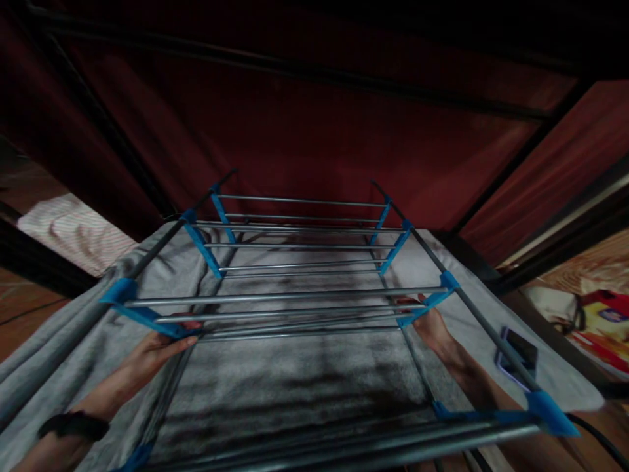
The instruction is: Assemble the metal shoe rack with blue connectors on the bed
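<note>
A shoe rack of grey metal tubes (289,296) joined by blue plastic brackets lies across a grey blanket (295,380). On the left, my left hand (170,341) is closed round the lower end of a blue bracket (142,316), its thumb beside the tube ends. Opposite it, my right hand (428,324) grips the matching right bracket (432,300) from behind and below; some of its fingers are hidden by the bracket and tubes. A dark band circles my left wrist. The nearest tier of tubes crosses the bottom of the view.
A phone (518,354) lies on the blanket beside the rack's right side. Dark red fabric (314,131) with black frame bars stands behind. At the far right are a red and yellow packet (607,321) and a pale container (550,305). Striped cloth (78,229) lies at left.
</note>
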A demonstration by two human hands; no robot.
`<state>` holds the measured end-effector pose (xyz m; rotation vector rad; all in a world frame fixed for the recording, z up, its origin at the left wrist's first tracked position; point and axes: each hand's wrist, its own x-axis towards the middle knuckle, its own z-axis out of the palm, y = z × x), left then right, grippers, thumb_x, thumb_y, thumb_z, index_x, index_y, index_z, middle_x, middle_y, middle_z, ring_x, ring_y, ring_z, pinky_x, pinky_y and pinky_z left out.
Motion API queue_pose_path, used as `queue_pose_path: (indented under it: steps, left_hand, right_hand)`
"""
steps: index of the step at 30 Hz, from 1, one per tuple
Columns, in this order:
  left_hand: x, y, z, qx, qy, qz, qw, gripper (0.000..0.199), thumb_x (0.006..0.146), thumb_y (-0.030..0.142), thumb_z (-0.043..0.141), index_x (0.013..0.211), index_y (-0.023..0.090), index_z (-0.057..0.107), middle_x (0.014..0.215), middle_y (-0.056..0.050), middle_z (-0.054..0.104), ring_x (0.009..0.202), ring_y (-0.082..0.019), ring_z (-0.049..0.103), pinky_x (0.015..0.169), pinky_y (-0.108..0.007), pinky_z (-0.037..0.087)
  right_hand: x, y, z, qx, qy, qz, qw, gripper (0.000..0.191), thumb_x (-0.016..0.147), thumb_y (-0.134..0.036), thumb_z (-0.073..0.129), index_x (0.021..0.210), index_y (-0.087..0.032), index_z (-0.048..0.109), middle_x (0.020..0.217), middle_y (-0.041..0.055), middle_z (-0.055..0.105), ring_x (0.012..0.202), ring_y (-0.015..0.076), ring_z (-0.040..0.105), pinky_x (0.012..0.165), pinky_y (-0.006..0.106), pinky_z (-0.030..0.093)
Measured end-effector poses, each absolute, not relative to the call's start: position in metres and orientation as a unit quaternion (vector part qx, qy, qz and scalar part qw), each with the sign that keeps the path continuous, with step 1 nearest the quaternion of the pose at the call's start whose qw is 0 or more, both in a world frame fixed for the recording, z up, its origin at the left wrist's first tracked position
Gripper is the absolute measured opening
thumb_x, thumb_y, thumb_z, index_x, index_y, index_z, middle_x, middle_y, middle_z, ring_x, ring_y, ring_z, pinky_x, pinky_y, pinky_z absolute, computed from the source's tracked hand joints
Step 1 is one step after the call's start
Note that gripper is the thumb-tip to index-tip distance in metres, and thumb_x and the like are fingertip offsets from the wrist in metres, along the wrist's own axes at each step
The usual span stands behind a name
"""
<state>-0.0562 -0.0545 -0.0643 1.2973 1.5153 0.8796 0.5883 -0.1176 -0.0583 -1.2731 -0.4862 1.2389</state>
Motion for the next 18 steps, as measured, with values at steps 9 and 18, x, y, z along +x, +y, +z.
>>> queue_pose_path:
  steps: [9,18]
  left_hand:
    - [-0.064,-0.055,-0.036,0.361,0.516,0.485,0.607,0.034,0.071,0.042,0.071,0.098,0.02,0.072,0.097,-0.006,0.08,0.12,-0.036,0.068,0.109,-0.052,0.05]
    - [-0.017,-0.027,-0.041,0.363,0.568,0.463,0.576,0.046,0.081,0.069,0.07,0.082,0.023,0.068,0.085,-0.009,0.079,0.101,-0.038,0.07,0.09,-0.049,0.055]
  right_hand:
    - [0.618,-0.115,-0.074,-0.601,-0.232,0.542,0.54,0.043,0.059,-0.052,0.086,0.086,-0.022,0.073,0.089,0.0113,0.077,0.083,0.0313,0.075,0.081,0.041,0.059]
    - [0.624,-0.105,-0.09,-0.625,-0.225,0.513,0.544,0.031,0.056,-0.054,0.08,0.066,-0.025,0.072,0.074,0.0112,0.071,0.062,0.0277,0.067,0.053,0.04,0.055]
